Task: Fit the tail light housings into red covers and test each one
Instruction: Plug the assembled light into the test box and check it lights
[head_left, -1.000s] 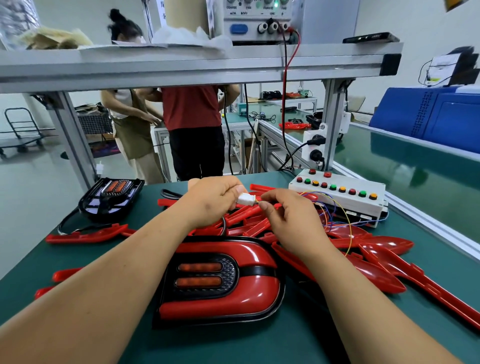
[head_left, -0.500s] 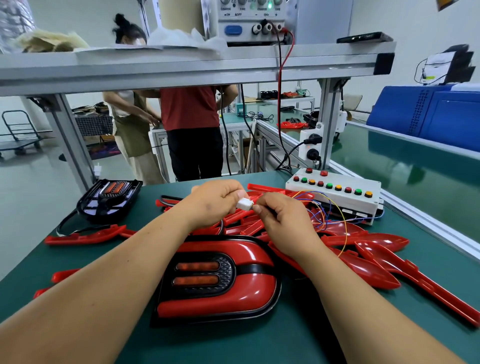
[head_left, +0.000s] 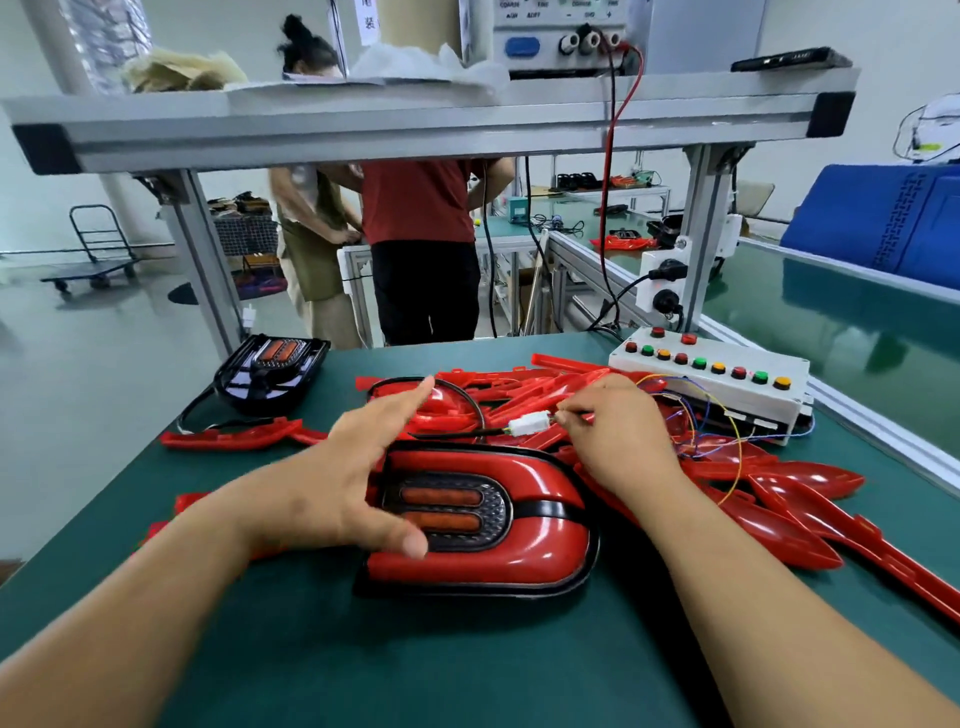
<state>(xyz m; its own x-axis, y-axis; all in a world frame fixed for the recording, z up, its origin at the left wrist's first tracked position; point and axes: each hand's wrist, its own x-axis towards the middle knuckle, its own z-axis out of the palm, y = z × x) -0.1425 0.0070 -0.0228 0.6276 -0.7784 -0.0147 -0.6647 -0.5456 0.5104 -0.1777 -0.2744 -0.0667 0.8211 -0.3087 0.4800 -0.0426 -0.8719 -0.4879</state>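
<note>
A tail light fitted in a red cover (head_left: 530, 540) lies on the green table in front of me. Its black cable ends in a white connector (head_left: 529, 423), joined to the thin wires of the white test box (head_left: 717, 382). My right hand (head_left: 613, 431) pinches the wires just right of the connector. My left hand (head_left: 358, 467) hovers with spread fingers over the left end of the tail light, holding nothing. A bare black housing (head_left: 270, 369) sits at the far left. Several loose red covers (head_left: 769, 499) lie piled behind and to the right.
A metal shelf frame (head_left: 415, 130) spans the bench overhead, carrying a power supply (head_left: 561, 36) with red and black leads. A red trim strip (head_left: 234, 436) lies at the left. Two people (head_left: 415, 234) stand beyond the table's far edge.
My left hand has let go of the white connector and moved down and left, fingers spread over the tail light. My right hand still holds the wires at the connector.
</note>
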